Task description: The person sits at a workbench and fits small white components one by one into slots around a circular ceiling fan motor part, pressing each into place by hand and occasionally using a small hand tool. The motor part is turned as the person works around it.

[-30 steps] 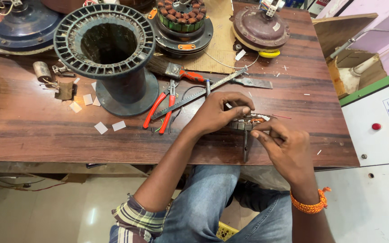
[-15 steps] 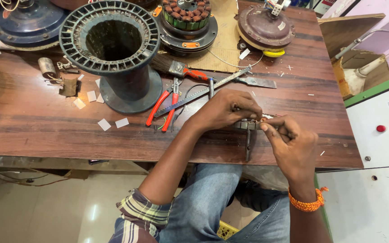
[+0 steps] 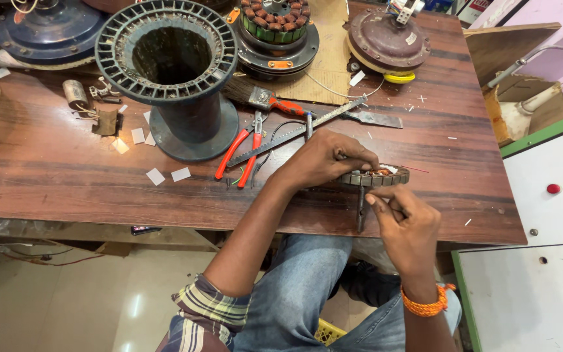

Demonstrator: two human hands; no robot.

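Pliers (image 3: pixel 239 154), saw blade (image 3: pixel 294 132) nr stator (image 3: pixel 374 176).

A small repair workshop for electric fan motors is shown. A worn wooden table (image 3: pixel 47 176) is crowded with motor parts: a domed motor housing (image 3: pixel 389 39) at one o'clock, a stator with copper windings (image 3: pixel 278 26) at twelve o'clock, and a large dark empty wire spool (image 3: pixel 167 58) at eleven o'clock. Hand tools are scattered at the centre: red-handled pliers (image 3: pixel 242 153), a hacksaw blade (image 3: pixel 294 133), a brush (image 3: pixel 255 98) and a chisel (image 3: pixel 373 118). Small paper slips (image 3: pixel 164 176) are strewn at nine o'clock. A white cabinet with a red button (image 3: pixel 553 189) is seen at three o'clock.
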